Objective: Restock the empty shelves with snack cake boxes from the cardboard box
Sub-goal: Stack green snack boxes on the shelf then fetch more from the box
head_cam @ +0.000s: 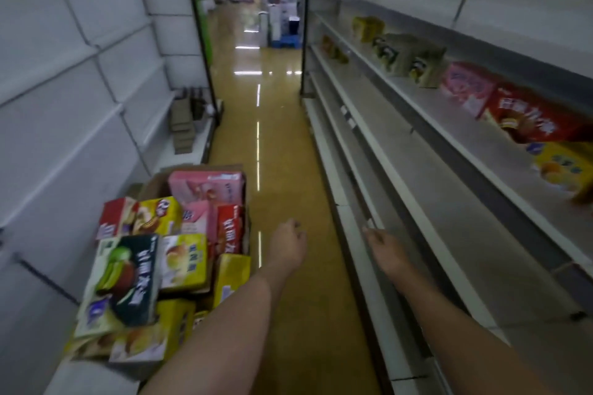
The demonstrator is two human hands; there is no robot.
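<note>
Cardboard box (154, 184) lengthwise along the aisle, snack cake boxes (128, 279) jumbled; both hands (288, 244) loose, empty.

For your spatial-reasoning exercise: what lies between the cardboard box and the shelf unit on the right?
In the head view, bare glossy floor separates the cardboard box from the shelf unit; only the left hand hangs over it.
</note>
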